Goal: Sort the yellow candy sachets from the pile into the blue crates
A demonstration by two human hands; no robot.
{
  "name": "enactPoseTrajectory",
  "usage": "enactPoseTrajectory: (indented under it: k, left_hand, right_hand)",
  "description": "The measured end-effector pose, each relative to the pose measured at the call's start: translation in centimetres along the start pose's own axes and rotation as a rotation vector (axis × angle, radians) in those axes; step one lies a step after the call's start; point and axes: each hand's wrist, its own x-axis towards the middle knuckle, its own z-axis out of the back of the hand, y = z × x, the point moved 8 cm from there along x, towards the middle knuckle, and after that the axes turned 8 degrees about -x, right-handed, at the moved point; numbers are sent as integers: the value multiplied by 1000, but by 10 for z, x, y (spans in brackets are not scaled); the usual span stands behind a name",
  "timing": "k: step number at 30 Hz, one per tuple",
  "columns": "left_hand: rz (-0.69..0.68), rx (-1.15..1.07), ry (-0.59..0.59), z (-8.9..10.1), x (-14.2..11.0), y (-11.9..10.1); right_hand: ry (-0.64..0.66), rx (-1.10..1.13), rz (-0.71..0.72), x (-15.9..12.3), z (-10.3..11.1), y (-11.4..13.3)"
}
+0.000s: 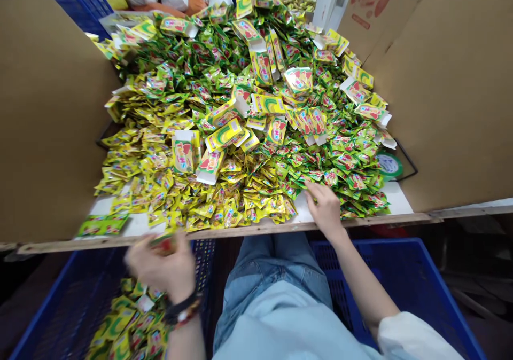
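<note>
My left hand (162,264), smeared by motion, is closed around a small printed pack (163,245) with red and green on it. It is just off the table's front edge, over a blue crate. My right hand (325,210) reaches over the edge on the right, its fingers partly apart and touching the front of the green sachets (352,181). Whether a sachet is between the fingertips, I cannot tell. Yellow sachets (224,210) lie to the left of that hand. Small fruit-printed cartons (224,134), several with flaps up, lie on top of the heap.
Cardboard walls (44,114) flank the heap, with another cardboard panel (449,98) on the right. A green tape roll (388,165) lies by it. Below the wooden edge (240,232), the left blue crate (48,317) holds packed cartons (128,322); another blue crate (425,285) stands right.
</note>
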Motion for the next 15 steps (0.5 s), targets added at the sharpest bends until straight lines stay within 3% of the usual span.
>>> enactPoseTrajectory:
  k: [1,2,3,4,5,7,9,11,13,15]
  left_hand:
    - [8,172,-127,27,14,13]
    - [-10,272,-192,43,25,18]
    - [-49,333,-240,48,31,17]
    - [-97,331,-209,40,35,11]
    - [-156,280,-141,21,36,-1]
    - [-272,125,86,-40,29,-36]
    - [-402,22,324,-106,14,-79]
    - [-504,-10,520,-159,2,-115]
    - [-544,-45,645,-190,-3,-136]
    - [-483,-149,692,-198,-1,-143]
  right_hand:
    - [-36,-146,4,10,2,-6]
    - [-43,-262,21,18,1,-11]
    - [-39,-340,42,25,-1,-15]
    - [-37,-378,62,30,-4,-17]
    - [-44,-378,77,33,-5,-19]
    - [-103,-270,73,34,-2,-20]
    - [-180,-36,12,29,6,-25]
    - [-225,268,-98,23,11,-33]
    - [-218,530,-216,17,10,-40]
    - [-166,697,-294,12,4,-40]
